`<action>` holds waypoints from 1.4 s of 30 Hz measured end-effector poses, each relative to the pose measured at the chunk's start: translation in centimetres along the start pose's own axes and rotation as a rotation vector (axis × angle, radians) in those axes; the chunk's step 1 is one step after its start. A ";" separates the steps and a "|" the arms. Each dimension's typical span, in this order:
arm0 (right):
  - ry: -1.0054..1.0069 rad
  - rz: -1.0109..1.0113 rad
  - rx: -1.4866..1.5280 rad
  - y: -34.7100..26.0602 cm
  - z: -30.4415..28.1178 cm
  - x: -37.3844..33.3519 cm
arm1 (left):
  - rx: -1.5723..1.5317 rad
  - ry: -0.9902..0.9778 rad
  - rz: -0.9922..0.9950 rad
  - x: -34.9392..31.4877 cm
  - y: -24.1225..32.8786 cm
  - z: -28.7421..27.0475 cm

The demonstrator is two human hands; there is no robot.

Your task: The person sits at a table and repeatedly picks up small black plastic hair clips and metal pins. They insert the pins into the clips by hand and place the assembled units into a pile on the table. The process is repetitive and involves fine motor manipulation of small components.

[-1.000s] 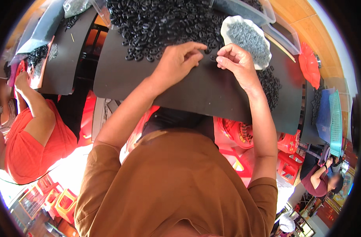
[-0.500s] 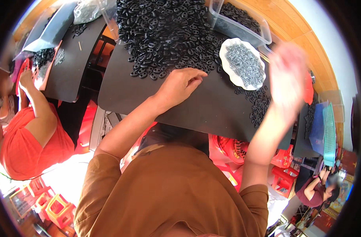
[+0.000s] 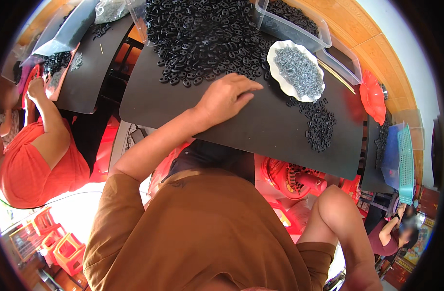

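Observation:
My left hand (image 3: pixel 228 98) lies on the dark table (image 3: pixel 275 133), its index finger pointing right and its thumb apart from it. Nothing shows between them. Just beyond this hand spreads a big heap of small black oval pieces with holes (image 3: pixel 202 46). To its right stands a white scalloped dish (image 3: pixel 274 72) filled with small, shiny, clear-looking pieces (image 3: pixel 299 72). A smaller pile of tiny black pieces (image 3: pixel 320 130) lies nearer to me, below the dish. My right arm (image 3: pixel 336 206) is sharply bent, its forearm running out at the lower edge, so that hand is out of view.
Two thin wooden sticks (image 3: pixel 336 76) lie right of the dish, near a red scalloped dish (image 3: pixel 371 99). Clear plastic bins (image 3: pixel 292 30) line the back. A turquoise basket (image 3: pixel 405 162) stands far right. A person in red (image 3: pixel 45 167) works at another table on the left.
My right hand has swung from beside the white dish down and back, out of the picture. It uncovers the sticks and red dish. My left hand stays on the table.

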State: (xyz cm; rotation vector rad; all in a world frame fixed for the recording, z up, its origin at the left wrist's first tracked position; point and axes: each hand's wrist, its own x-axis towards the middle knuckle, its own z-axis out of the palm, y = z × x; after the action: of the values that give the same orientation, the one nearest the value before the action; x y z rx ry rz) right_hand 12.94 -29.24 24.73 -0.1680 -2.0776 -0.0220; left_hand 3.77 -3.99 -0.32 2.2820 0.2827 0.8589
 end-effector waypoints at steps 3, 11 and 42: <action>0.012 -0.042 -0.125 -1.6 -0.2 -0.8 | 0.101 -0.074 0.234 2.2 1.2 1.4; 0.019 0.082 0.001 -3.0 -0.6 -0.7 | 0.399 -0.280 0.582 9.8 4.1 11.7; 0.122 1.459 -0.980 11.2 -7.0 -29.7 | 0.479 -0.263 0.357 13.0 -2.6 8.1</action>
State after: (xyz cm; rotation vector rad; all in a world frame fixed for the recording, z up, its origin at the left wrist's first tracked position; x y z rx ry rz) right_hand 34.70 -22.05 1.76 -2.1048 -1.2281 -0.1471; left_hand 19.02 -0.86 0.04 2.9198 -0.0505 0.7003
